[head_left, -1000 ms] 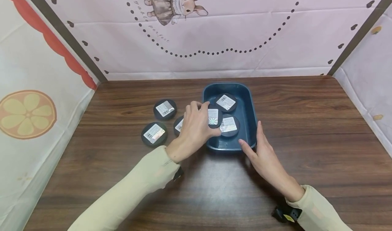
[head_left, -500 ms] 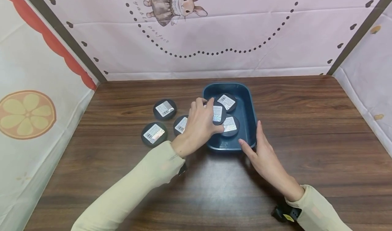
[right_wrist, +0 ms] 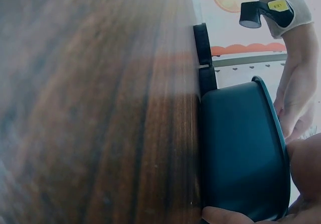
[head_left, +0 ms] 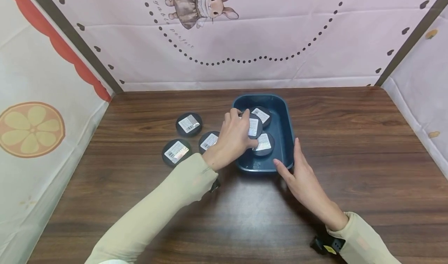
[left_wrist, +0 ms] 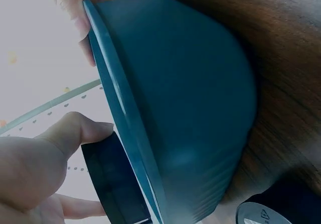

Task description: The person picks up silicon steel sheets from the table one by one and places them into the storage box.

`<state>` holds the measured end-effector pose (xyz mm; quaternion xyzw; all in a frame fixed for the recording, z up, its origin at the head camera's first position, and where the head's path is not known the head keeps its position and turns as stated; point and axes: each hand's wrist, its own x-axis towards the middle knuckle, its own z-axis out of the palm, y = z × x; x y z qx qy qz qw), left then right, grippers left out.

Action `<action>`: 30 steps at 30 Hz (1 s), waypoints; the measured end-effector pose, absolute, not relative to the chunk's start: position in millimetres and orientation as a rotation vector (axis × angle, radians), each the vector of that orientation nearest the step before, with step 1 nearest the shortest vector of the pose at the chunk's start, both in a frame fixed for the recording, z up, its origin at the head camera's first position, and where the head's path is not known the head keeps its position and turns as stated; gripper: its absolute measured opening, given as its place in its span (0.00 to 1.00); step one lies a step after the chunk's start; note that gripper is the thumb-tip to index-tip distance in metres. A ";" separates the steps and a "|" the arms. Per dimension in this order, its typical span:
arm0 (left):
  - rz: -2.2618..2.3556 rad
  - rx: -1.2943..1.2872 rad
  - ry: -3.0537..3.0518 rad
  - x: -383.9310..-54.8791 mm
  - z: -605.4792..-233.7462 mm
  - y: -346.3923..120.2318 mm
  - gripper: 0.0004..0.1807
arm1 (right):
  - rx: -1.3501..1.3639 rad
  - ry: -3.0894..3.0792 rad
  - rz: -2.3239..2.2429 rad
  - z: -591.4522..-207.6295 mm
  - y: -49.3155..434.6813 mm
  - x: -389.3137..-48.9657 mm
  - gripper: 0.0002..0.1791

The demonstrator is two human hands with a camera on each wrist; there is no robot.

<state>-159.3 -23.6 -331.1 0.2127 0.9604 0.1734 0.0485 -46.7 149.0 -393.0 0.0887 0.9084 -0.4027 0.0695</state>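
On the table (head_left: 367, 151), a blue tray (head_left: 282, 139) is sitting near the far edge, your right hand (head_left: 303, 182) is gripping its near right corner, and your left hand (head_left: 232, 139) is pinching a black disc (head_left: 255, 128) above two inner discs (head_left: 264, 144), three loose discs (head_left: 177, 152) lying leftward.

A dark-blue, glossy, rectangular bin (head_left: 281, 133) with rounded corners stands upright on the table (head_left: 350, 147), its near right corner gripped by the right hand (head_left: 304, 178). A thick, round black disc (head_left: 259, 131), white label facing up, is held over the bin's left part by the left hand (head_left: 232, 135). Inside the bin lie two matching labelled discs (head_left: 267, 150), and three more black discs (head_left: 189, 124) lie label-up on the table, left of it.
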 end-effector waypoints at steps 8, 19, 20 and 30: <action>0.536 0.564 2.884 -172.2 -328.4 -13.0 0.51 | 0.266 2.703 -1.198 -389.1 158.3 -53.8 0.56; 0.509 0.516 2.867 -191.2 -325.3 -2.7 0.49 | 0.242 2.686 -1.196 -386.7 166.6 -60.9 0.56; 0.500 0.513 2.865 -192.0 -325.6 -1.2 0.49 | 0.240 2.689 -1.195 -386.9 166.6 -60.8 0.56; 0.461 0.486 2.857 -201.3 -330.0 8.7 0.48 | 0.231 2.695 -1.200 -387.3 167.5 -60.9 0.56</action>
